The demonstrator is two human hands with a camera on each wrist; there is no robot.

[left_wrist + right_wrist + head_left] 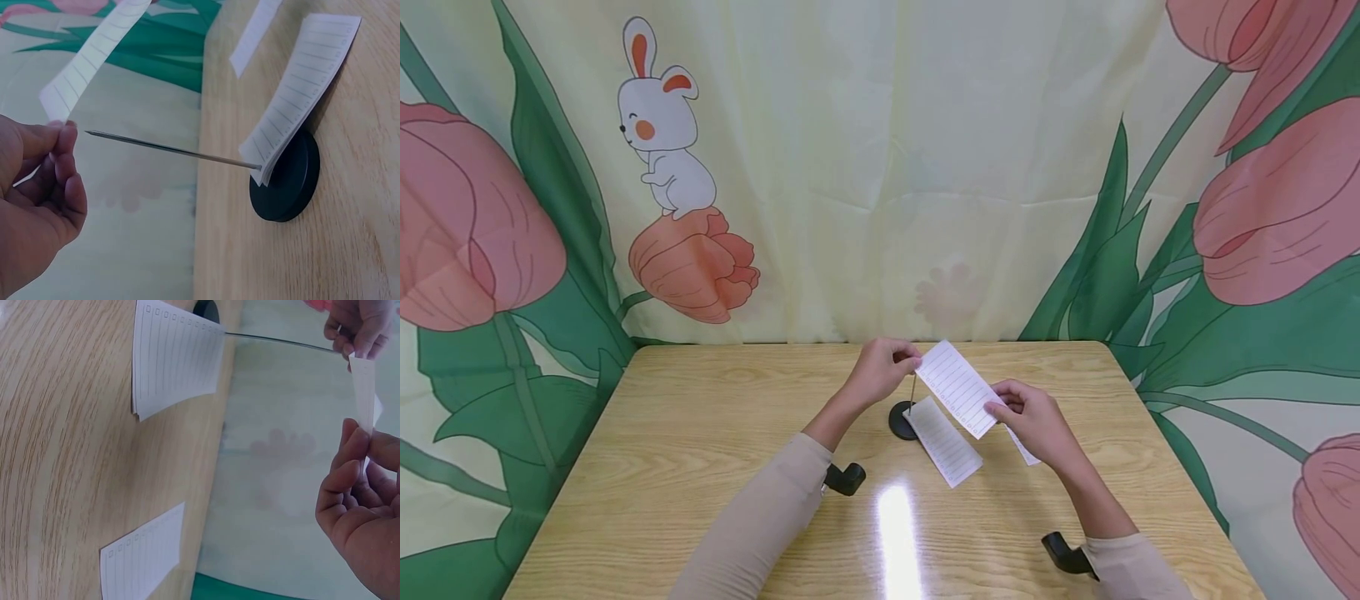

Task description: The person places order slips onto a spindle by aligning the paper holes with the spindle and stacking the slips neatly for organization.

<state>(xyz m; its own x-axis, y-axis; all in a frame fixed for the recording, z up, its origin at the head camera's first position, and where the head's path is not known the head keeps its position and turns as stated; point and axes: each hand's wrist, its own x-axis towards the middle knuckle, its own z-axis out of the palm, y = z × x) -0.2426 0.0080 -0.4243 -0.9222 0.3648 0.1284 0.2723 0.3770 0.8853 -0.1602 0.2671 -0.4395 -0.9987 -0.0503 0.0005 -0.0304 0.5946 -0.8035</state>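
Note:
A lined paper slip [957, 387] is held in the air between my two hands. My left hand [882, 369] pinches its upper left corner, just above the tip of a paper spike. With thumb and fingers, my right hand [1033, 417] grips the slip's lower right end. The spike's thin metal rod [175, 151] rises from a round black base [306, 181]. Several lined slips [306, 75] are pierced at one corner and lie low on the rod, against the base. In the left wrist view the held slip is apart from the rod's point.
Another lined sheet with checkboxes [142, 562] lies on the wooden table [715, 442], partly under my right hand in the head view. A curtain [850, 167] printed with tulips and a rabbit hangs behind the table's far edge. Black wrist mounts [846, 479] show below both forearms.

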